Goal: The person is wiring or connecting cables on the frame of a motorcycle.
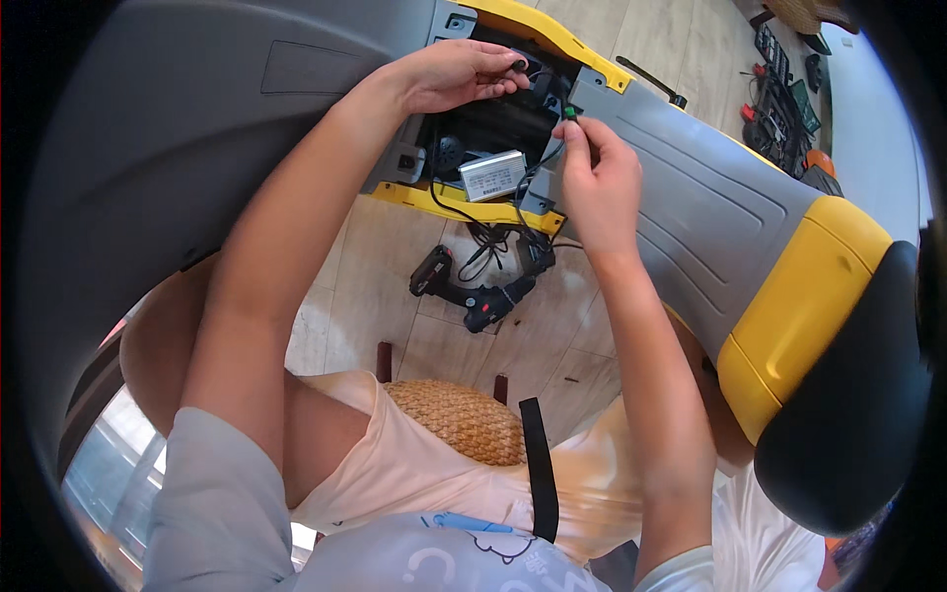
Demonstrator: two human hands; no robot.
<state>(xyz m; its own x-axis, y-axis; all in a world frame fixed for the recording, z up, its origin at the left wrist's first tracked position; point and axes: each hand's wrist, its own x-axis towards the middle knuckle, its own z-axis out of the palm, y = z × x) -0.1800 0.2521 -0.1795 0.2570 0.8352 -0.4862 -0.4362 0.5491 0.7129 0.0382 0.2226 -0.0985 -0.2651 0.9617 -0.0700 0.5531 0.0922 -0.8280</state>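
My left hand (456, 77) pinches a small black cable connector (519, 66) over the far side of an open compartment. Just to its right, my right hand (604, 183) is closed on a second cable connector (570, 113) with a green tip. The two connectors are apart. Below them in the compartment sits a silver metal box (493, 176) with a printed label, tilted among black cables (434, 163). The compartment lies in a grey and yellow machine body (691, 187); its dark inside is partly hidden by my left hand.
A black cordless drill (483, 301) lies on the tiled floor under the compartment, beside a bundle of black cable (488, 242). A woven seat (459, 419) shows between my legs. At the far right, an open tool case (779, 104) rests on the floor.
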